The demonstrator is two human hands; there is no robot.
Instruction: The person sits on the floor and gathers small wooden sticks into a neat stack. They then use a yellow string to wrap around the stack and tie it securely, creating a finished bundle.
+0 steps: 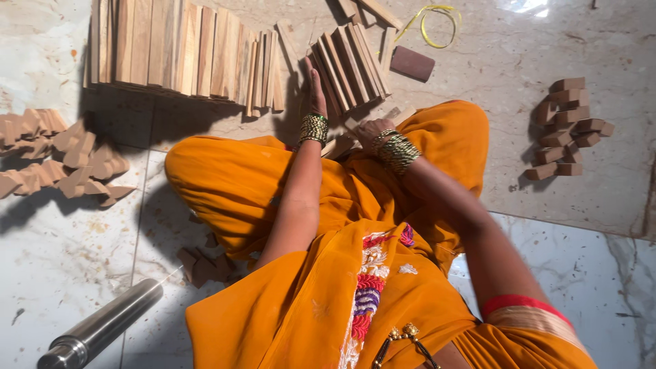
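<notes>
I sit on the floor in orange cloth (260,178). My left hand (315,85) lies flat with straight fingers against the left side of a small leaning bundle of wooden slats (350,65). My right hand (370,130), with green and gold bangles on the wrist, is closed on a wooden slat (342,141) just in front of my knee. A second slat end (403,113) pokes out beside that hand.
A big row of upright slats (184,51) stands at the top left. Small wooden blocks lie heaped at the left (61,157), at the right (567,126) and by my leg (205,265). A brown block (412,63), a yellow strap (434,19) and a steel cylinder (102,331) lie on the marble floor.
</notes>
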